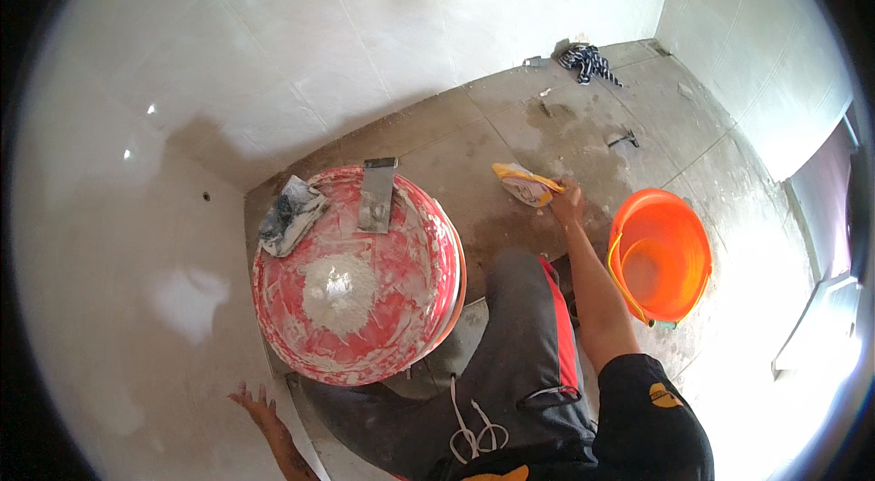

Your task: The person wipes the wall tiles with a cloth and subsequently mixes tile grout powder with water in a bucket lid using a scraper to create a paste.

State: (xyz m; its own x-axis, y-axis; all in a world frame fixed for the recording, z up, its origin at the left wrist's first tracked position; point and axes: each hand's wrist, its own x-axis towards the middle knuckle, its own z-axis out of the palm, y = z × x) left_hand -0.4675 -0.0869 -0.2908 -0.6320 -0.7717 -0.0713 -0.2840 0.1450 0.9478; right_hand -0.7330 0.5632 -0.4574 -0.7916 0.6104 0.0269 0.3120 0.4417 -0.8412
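Observation:
My right hand (567,201) is closed on the edge of a yellow and white plastic bag (527,186), held out over the floor. Empty and with its fingers spread, my left hand (258,410) is at the lower left, beside the wall. Between my hands stands a red tub (415,299) smeared with white, with a heap of pale powder (339,292) in its middle. Across the tub's far rim lies a flat metal scraper (376,199). A crumpled, stained grey cloth (292,215) rests on the rim at the left.
An orange bucket (649,199) with a yellow handle stands to my right. Farther off on the tiled floor (447,142) are a small dark tool (624,139) and a striped cloth (589,63). Pale walls (301,44) meet close behind and left of the tub.

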